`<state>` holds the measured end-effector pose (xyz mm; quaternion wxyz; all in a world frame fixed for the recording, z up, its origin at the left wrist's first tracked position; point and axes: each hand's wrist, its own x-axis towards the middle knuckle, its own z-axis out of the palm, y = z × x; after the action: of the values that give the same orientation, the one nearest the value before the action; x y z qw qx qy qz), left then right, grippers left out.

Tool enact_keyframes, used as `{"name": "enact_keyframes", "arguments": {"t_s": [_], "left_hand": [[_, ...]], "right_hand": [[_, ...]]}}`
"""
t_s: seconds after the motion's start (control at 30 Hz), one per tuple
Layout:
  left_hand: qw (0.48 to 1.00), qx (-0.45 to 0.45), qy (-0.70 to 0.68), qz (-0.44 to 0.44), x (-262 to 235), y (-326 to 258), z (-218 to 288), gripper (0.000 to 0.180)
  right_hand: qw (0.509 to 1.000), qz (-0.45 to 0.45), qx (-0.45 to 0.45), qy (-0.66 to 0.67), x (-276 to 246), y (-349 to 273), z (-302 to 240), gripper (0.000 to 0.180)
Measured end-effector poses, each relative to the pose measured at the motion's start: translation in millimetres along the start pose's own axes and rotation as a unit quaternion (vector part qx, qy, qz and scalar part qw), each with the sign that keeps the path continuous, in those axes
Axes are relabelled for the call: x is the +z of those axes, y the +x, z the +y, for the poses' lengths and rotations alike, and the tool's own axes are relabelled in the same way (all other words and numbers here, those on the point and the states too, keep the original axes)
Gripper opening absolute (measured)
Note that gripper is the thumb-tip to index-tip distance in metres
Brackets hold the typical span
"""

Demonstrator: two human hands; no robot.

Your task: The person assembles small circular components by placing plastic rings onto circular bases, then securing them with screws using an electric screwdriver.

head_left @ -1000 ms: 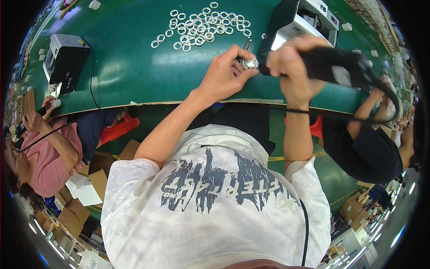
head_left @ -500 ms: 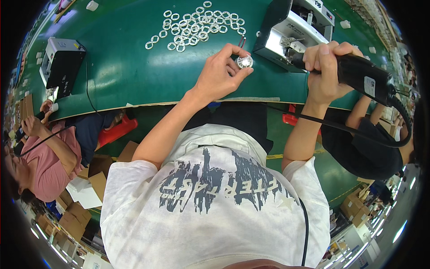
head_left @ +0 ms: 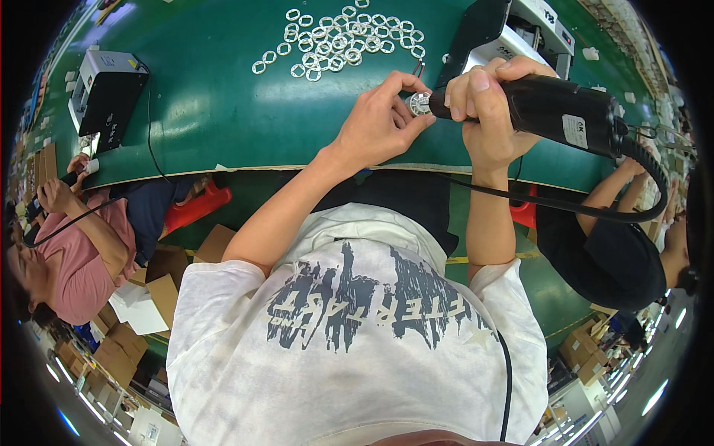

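Note:
My left hand (head_left: 377,123) pinches a small round white part (head_left: 419,104) between thumb and fingers, above the front of the green table. Short dark red wires (head_left: 419,68) show just past its fingertips. Wrapped around a black electric screwdriver (head_left: 554,111), my right hand (head_left: 491,111) holds the tool nearly level. Its tip points left and meets the face of the round part; the exact contact point is too small to make out. A black coiled cable (head_left: 658,175) hangs from the tool's rear end.
Many white rings (head_left: 349,37) lie spread on the green table (head_left: 223,111) beyond my left hand. A screw feeder (head_left: 513,37) stands at the far right, another black-sided machine (head_left: 111,97) at the left. Co-workers sit on both sides: a pink shirt (head_left: 93,260), black clothing (head_left: 602,253).
My right hand has brought the screwdriver left, from the screw feeder to the round part. My left hand still holds that part, slightly farther right in the picture.

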<state>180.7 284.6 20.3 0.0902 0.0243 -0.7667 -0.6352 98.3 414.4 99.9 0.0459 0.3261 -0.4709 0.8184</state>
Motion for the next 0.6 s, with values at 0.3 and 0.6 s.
{"name": "enact_keyframes", "arguments": {"t_s": [0.3,0.6], "left_hand": [[1.0,0.001,0.003,0.001,-1.2,0.4,-0.8,0.045],[1.0,-0.007,-0.003,0.004,-4.3,3.3,3.1,0.046]], "right_hand": [[0.996,-0.058,0.066,-0.002,-7.3,-1.3,6.2,0.027],[0.993,-0.042,0.078,-0.073,-0.8,-1.7,-1.4,0.028]]}}
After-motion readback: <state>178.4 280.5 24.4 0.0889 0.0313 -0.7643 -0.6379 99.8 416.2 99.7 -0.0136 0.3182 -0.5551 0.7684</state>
